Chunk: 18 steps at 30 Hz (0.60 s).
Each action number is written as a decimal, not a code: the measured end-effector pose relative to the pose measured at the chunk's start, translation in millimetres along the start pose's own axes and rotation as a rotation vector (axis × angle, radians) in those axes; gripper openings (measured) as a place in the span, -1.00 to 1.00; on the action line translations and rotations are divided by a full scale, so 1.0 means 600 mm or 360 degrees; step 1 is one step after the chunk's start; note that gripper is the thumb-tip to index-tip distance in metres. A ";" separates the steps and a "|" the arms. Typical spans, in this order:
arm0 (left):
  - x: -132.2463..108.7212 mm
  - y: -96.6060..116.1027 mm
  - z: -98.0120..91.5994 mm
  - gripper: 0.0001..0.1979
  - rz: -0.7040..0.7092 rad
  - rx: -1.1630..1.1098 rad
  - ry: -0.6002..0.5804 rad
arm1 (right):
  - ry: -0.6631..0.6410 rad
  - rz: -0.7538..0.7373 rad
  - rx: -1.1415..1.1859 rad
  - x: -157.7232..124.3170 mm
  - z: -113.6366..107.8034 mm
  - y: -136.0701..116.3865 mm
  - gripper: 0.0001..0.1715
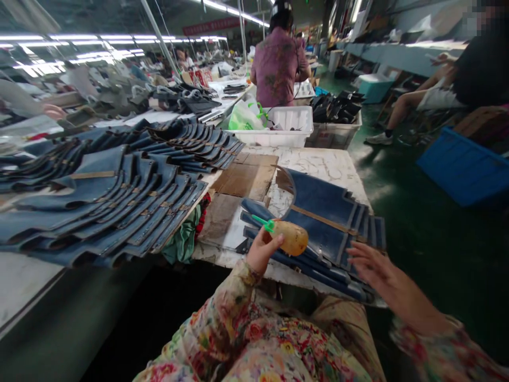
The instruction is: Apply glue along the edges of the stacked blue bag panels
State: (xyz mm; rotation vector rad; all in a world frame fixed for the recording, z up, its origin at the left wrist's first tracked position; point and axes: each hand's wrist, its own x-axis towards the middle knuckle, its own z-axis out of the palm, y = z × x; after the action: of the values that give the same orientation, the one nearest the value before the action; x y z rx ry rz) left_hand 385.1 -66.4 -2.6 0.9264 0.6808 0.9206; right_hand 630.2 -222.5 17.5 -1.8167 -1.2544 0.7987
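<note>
My left hand (263, 250) is closed around a squeeze bottle (293, 237) of amber liquid with a green nozzle. The bottle lies nearly level, its nozzle pointing left, above a stack of blue leather-like panels (318, 193). A tan strip (324, 220) runs across the top panel, and the stack's right edges are fanned out in steps. At the right edge of that stack is my right hand (376, 268), fingers stretched and holding nothing. Whether its fingertips touch the panels, I cannot tell.
Many overlapping blue panels (131, 212) cover the left table. Flattened cardboard (242, 178) lies on the worktop (330, 159). Beyond it stand a white bin (274, 137) and a person (276, 69) facing away. A blue crate (463, 167) and a seated person (481, 69) are at the right.
</note>
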 end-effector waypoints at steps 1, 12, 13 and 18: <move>-0.007 -0.004 0.010 -0.33 -0.0054 -0.0033 0.0006 | -0.0108 0.0010 0.0137 0.010 0.032 -0.009 -0.27; -0.066 -0.084 0.079 -0.40 -0.0690 -0.0138 -0.0085 | 0.0350 -0.0006 0.0511 -0.008 0.174 -0.015 -0.05; -0.068 -0.087 0.083 -0.38 -0.0688 -0.0076 -0.0208 | 0.0369 0.0086 0.0652 -0.005 0.166 -0.012 -0.05; -0.052 -0.091 0.081 -0.33 -0.0439 0.0568 -0.0700 | 0.0509 0.0413 0.1215 0.022 0.063 0.005 -0.16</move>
State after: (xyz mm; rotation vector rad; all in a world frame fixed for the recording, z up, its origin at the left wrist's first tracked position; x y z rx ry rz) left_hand 429.9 -127.7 -25.8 1.2663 0.5802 0.3336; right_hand 604.4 -201.4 -5.1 -1.3966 -0.4120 0.9192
